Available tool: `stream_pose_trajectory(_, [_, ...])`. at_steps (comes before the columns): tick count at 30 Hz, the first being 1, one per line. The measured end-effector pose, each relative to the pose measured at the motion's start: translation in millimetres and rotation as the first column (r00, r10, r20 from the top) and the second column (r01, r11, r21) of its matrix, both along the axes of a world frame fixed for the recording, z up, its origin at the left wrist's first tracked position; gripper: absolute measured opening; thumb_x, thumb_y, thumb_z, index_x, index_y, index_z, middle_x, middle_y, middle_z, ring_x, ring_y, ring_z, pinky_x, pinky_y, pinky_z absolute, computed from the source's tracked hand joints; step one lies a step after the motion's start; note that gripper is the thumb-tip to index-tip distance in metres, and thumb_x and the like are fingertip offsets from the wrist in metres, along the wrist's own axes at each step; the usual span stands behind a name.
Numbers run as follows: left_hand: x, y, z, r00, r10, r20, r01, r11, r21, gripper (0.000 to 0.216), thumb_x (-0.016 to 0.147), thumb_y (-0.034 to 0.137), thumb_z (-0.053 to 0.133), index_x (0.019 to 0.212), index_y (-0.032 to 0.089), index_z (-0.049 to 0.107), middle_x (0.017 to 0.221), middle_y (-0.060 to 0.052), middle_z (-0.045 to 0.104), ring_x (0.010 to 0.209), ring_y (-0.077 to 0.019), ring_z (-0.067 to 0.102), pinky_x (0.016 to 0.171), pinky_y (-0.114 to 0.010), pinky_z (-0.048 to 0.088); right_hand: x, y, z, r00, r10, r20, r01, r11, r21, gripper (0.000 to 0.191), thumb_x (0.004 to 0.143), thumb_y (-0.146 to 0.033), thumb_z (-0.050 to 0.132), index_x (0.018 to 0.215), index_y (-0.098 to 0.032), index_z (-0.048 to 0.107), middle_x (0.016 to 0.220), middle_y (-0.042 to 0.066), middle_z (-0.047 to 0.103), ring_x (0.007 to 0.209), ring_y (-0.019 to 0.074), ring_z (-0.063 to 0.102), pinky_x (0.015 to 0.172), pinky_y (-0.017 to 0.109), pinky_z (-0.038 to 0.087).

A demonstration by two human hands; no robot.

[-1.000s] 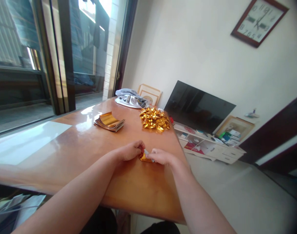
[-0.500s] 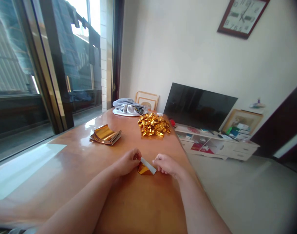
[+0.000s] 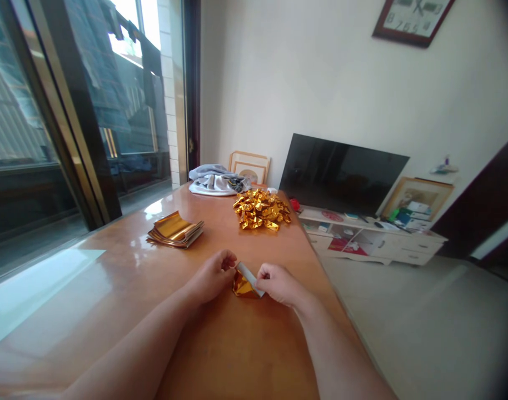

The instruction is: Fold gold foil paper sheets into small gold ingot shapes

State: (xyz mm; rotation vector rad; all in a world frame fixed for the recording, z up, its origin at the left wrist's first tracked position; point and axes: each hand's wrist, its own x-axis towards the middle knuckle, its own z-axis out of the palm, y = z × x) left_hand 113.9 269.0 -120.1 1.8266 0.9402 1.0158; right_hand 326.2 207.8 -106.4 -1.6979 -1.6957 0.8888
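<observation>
Between my two hands, low over the wooden table (image 3: 237, 344), is a partly folded sheet of gold foil paper (image 3: 243, 285) with a pale grey band along its upper right edge. My left hand (image 3: 216, 273) pinches its upper left end, the fingers curled. On the other side my right hand (image 3: 277, 282) has thumb and finger closed on the lower right end of the pale band. A pile of folded gold foil pieces (image 3: 260, 210) lies farther back. To the left sits a stack of flat gold foil sheets (image 3: 175, 229), its top sheet curling upward.
Folded grey and white cloth (image 3: 216, 180) lies at the table's far end. Beyond it are a framed picture (image 3: 249, 165), a large dark television (image 3: 341, 175) and a white low cabinet (image 3: 381, 243). Sliding glass doors (image 3: 79, 111) line the left. The table's right edge drops to the floor.
My right hand has moved left onto the pale band's lower end, where a gap showed before. My left hand keeps its place at the upper end. The camera view has shifted slightly.
</observation>
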Motion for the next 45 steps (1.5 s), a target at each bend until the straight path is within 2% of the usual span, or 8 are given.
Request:
stream_pose_trajectory(3, [0.3, -5.7, 11.7, 0.989, 0.079, 0.122, -0.063, 0.990, -0.127, 0.030, 0.079, 0.030, 0.067, 0.105, 0.017, 0.062, 0.096, -0.005, 0.066, 0.088, -0.0189, 0.062, 0.079, -0.031, 0.048, -1.9, -2.9, 10.5, 0.994, 0.014, -0.105, -0.010, 0.999, 0.038, 0.014, 0.075, -0.031, 0.063, 0.072, -0.020, 0.055, 0.065, -0.004, 0.057, 0.059, 0.0115, 0.048, 0.052, 0.022, 0.030])
stream_pose_trajectory(8, [-2.8, -14.7, 24.2, 0.973, -0.053, 0.225, 0.141, 0.908, -0.394, 0.037, 0.085, 0.041, 0.065, 0.114, 0.016, 0.064, 0.102, -0.008, 0.070, 0.089, -0.0194, 0.064, 0.084, -0.033, 0.049, -2.6, -7.6, 24.9, 0.984, 0.020, -0.179, -0.002, 0.995, 0.099, 0.012, 0.077, -0.029, 0.060, 0.074, -0.019, 0.054, 0.066, -0.005, 0.052, 0.062, 0.0111, 0.046, 0.056, 0.022, 0.032])
stream_pose_trajectory(18, [-8.3, -23.0, 32.0, 0.936, -0.156, 0.317, 0.276, 0.882, -0.382, 0.026, 0.081, 0.042, 0.070, 0.083, 0.017, 0.067, 0.077, -0.001, 0.062, 0.067, -0.0127, 0.053, 0.063, -0.024, 0.039, 2.1, -9.3, 31.7, 0.928, 0.179, -0.326, -0.140, 0.980, 0.138, 0.017, 0.080, -0.034, 0.063, 0.077, -0.020, 0.054, 0.071, -0.005, 0.054, 0.065, 0.0120, 0.048, 0.060, 0.023, 0.038])
stream_pose_trajectory(25, [-11.9, -24.6, 53.5, 0.954, 0.016, 0.300, 0.080, 0.950, -0.303, 0.029, 0.075, 0.042, 0.075, 0.071, 0.016, 0.062, 0.066, 0.001, 0.058, 0.060, -0.0118, 0.049, 0.060, -0.024, 0.036, -4.6, -8.5, 43.3, 0.886, 0.096, -0.453, 0.018, 0.970, 0.241, 0.042, 0.083, -0.060, 0.062, 0.085, -0.018, 0.058, 0.080, 0.002, 0.064, 0.073, 0.0160, 0.057, 0.067, 0.027, 0.044])
stream_pose_trajectory(32, [-27.8, -29.1, 76.0, 0.874, 0.250, 0.417, -0.113, 0.939, -0.325, 0.031, 0.070, 0.041, 0.078, 0.079, 0.015, 0.065, 0.073, -0.001, 0.064, 0.063, -0.0118, 0.053, 0.062, -0.025, 0.039, 2.7, -9.2, 70.2, 0.905, -0.065, -0.419, 0.178, 0.956, 0.235, 0.037, 0.086, -0.054, 0.058, 0.087, -0.017, 0.059, 0.081, 0.004, 0.066, 0.070, 0.0148, 0.058, 0.066, 0.027, 0.044])
stream_pose_trajectory(38, [-46.8, -69.8, 85.8, 0.780, 0.301, 0.549, -0.112, 0.930, -0.350, 0.032, 0.071, 0.040, 0.078, 0.085, 0.016, 0.062, 0.077, 0.001, 0.062, 0.070, -0.0113, 0.059, 0.067, -0.024, 0.044, -22.9, -41.5, 88.5, 0.911, 0.109, -0.397, -0.053, 0.987, 0.149, 0.032, 0.083, -0.048, 0.066, 0.089, -0.016, 0.066, 0.081, 0.005, 0.069, 0.069, 0.0138, 0.059, 0.062, 0.026, 0.043])
stream_pose_trajectory(42, [-56.6, -115.5, 84.7, 0.694, 0.304, 0.653, -0.019, 0.914, -0.404, 0.030, 0.071, 0.034, 0.081, 0.085, 0.017, 0.061, 0.079, 0.003, 0.063, 0.071, -0.0091, 0.060, 0.066, -0.021, 0.044, -65.3, -81.4, 87.8, 0.795, 0.244, -0.556, -0.184, 0.970, 0.162, 0.038, 0.081, -0.052, 0.070, 0.096, -0.017, 0.069, 0.085, 0.005, 0.069, 0.071, 0.0133, 0.059, 0.062, 0.024, 0.042])
stream_pose_trajectory(45, [-62.9, -150.5, 83.8, 0.684, 0.262, 0.681, 0.020, 0.926, -0.377, 0.028, 0.072, 0.033, 0.081, 0.085, 0.018, 0.061, 0.080, 0.003, 0.063, 0.073, -0.0103, 0.061, 0.065, -0.021, 0.044, -95.7, -108.5, 84.0, 0.709, 0.272, -0.650, -0.152, 0.960, 0.236, 0.037, 0.079, -0.051, 0.073, 0.097, -0.018, 0.071, 0.090, 0.004, 0.069, 0.076, 0.0141, 0.059, 0.062, 0.024, 0.041])
